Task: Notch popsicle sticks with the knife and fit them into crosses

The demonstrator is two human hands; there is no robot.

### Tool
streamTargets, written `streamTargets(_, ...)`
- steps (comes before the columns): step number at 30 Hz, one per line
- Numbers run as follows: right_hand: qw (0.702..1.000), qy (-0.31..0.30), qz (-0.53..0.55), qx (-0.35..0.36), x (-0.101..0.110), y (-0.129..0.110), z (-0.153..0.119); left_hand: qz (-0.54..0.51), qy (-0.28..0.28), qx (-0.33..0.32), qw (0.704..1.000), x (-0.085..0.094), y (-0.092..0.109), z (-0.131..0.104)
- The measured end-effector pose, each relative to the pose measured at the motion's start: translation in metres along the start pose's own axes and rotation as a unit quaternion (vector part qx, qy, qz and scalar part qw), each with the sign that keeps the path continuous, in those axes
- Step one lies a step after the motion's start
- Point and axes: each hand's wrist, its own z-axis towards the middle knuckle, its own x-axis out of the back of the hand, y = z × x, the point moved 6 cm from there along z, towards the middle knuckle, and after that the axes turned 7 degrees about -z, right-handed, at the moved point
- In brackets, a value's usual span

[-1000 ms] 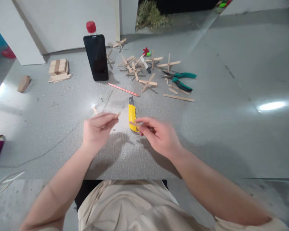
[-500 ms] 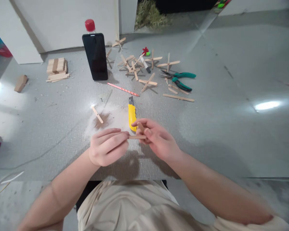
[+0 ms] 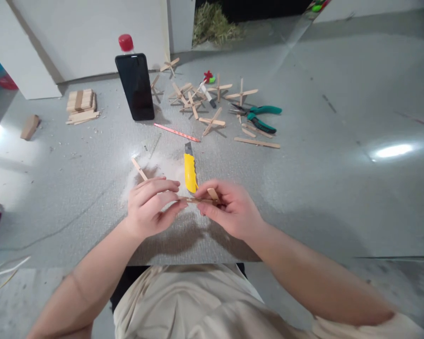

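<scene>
One wooden stick (image 3: 192, 200) between two hands, over a grey tabletop (image 3: 314, 183).
Left hand (image 3: 150, 205) and right hand (image 3: 235, 207) pinch it, fingertips nearly together, the right also gripping a second stick (image 3: 213, 193); beyond: one yellow knife (image 3: 190, 172), one phone (image 3: 136, 87), white panels (image 3: 92, 35).

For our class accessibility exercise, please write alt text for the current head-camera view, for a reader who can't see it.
Two bare hands, left and right, hold small wooden sticks over a gray table. Just beyond them lies a yellow utility knife; farther back are crossed stick pieces, green-handled pliers and an upright black phone.
</scene>
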Motion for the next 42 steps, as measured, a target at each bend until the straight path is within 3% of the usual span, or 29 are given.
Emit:
streamTargets(9, 0.98, 0.045, -0.173, 0.086, 0.003, -0.01, -0.001, -0.012, -0.049, 0.023, 0.998, -0.009, -0.002, -0.001)
streamTargets(18, 0.934, 0.045, -0.298, 0.193, -0.001, -0.015, -0.003, -0.111, -0.128, 0.14, 0.976, -0.018, -0.01, -0.001)
streamTargets(24, 0.954, 0.014, -0.269, 0.131, -0.002, -0.005, 0.001, -0.136, -0.147, 0.19, 0.961, -0.023, -0.014, -0.006)
streamTargets(31, 0.974, 0.007, -0.22, 0.05, 0.002, 0.005, 0.006, -0.143, -0.106, 0.283, 0.943, -0.021, -0.025, -0.01)
streamTargets(34, 0.976, 0.013, -0.214, 0.029, 0.004, 0.008, 0.009, -0.159, -0.118, 0.324, 0.925, -0.021, -0.031, -0.015)
streamTargets(36, 0.974, 0.018, -0.223, 0.023, 0.006, 0.009, 0.01, -0.179, -0.134, 0.348, 0.91, -0.023, -0.034, -0.019)
streamTargets(39, 0.963, 0.046, -0.263, 0.019, 0.018, 0.011, 0.013, -0.211, -0.108, 0.395, 0.888, -0.021, -0.04, -0.024)
streamTargets(42, 0.923, 0.112, -0.369, 0.009, 0.045, 0.019, 0.019, -0.264, -0.054, 0.435, 0.859, -0.017, -0.044, -0.025)
